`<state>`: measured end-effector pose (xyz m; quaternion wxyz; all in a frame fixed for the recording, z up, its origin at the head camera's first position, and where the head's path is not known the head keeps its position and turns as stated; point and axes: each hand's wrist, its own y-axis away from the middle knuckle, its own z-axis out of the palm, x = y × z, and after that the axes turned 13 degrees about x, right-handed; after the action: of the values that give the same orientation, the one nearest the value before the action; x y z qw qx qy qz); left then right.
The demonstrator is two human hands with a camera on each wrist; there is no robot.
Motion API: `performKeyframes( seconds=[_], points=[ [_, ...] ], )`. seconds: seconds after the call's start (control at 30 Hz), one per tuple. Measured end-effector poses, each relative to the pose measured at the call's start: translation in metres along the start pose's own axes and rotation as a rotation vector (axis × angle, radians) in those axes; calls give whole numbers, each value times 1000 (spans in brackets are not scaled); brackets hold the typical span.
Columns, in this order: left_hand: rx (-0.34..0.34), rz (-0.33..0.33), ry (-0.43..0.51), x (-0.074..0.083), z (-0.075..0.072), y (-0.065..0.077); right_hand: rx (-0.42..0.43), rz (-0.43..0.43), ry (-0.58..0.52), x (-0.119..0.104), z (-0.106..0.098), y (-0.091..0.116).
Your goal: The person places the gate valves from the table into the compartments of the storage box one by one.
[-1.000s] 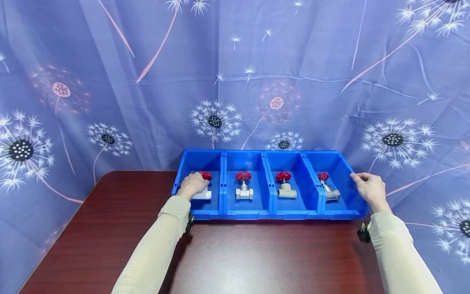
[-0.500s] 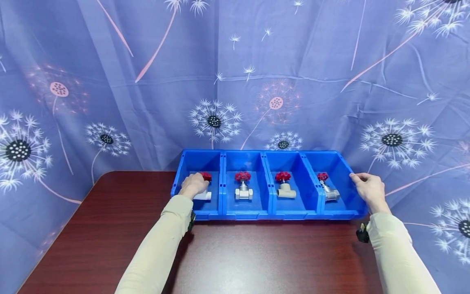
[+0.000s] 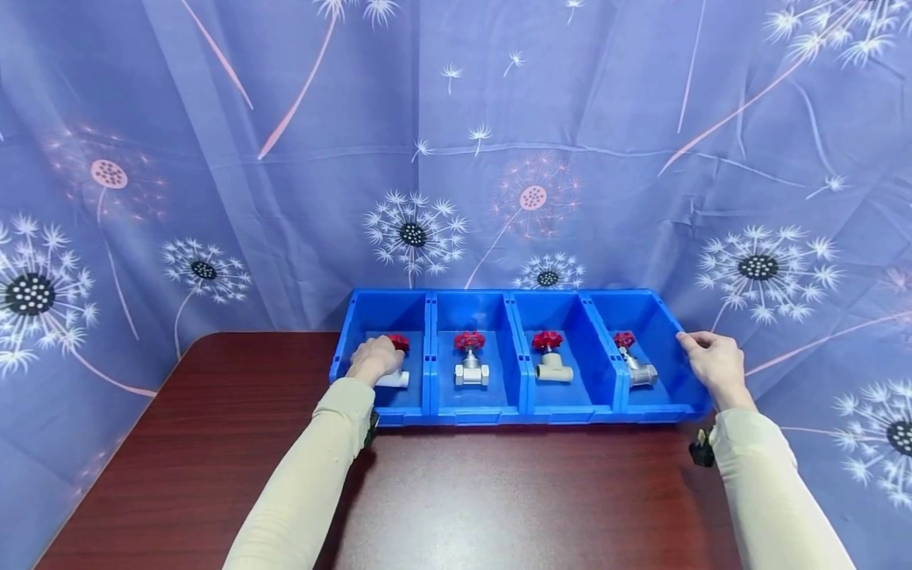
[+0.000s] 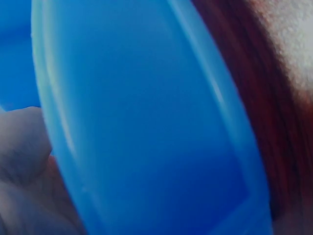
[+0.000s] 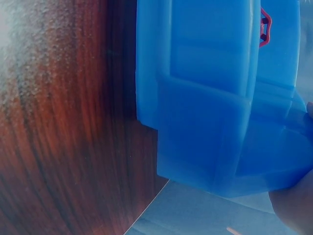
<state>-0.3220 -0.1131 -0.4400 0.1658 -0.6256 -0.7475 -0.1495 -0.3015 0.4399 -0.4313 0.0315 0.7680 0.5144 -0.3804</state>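
A row of joined blue plastic bins [image 3: 477, 415] stands on the table. In the leftmost bin my left hand [image 3: 374, 360] grips a white valve [image 3: 394, 380] with a red handwheel [image 3: 399, 342]; the fingertips are hidden. The left wrist view shows part of this hand [image 4: 22, 152] behind the bin's front wall [image 4: 142, 107]. My right hand [image 3: 716, 366] holds the row's right side wall at its upper edge. The other bins hold a silver valve [image 3: 472, 372], a beige valve [image 3: 553, 369] and a grey metal valve [image 3: 641, 373], all with red handwheels.
The reddish-brown wooden table [image 3: 534, 483] reaches out in front of the bins and to their left. Behind it hangs a blue-violet curtain [image 3: 313, 214] with dandelion prints. In the right wrist view, the table's edge runs close to the row's right end.
Between the first two frames my left hand shifts very slightly to the right over the white valve. The right hand keeps its hold. The whole head view drifts slightly.
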Motion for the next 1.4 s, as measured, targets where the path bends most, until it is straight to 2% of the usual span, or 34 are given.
performKeyframes(
  seconds=[0.37,0.5,0.73,0.87,1.07,1.17,1.4],
  points=[
    [-15,-36,41,0,-2,2,-5,-7,2,-1,-1,0],
    [-10,-29,45,0,-5,3,4,-14,-1,-1,0,-1],
    [-21,22,37,8,-16,12,-25,-11,24,-4,-7,-3],
    [-25,52,40,12,-24,18,-52,-54,46,-7,-12,-3],
    [-2,115,36,14,-35,21,-76,-108,57,-8,-13,-2],
    [0,147,35,14,-43,25,-79,-105,55,-7,-12,-2],
    [55,227,-3,10,-64,39,-71,-85,54,-7,-12,1]
  ],
)
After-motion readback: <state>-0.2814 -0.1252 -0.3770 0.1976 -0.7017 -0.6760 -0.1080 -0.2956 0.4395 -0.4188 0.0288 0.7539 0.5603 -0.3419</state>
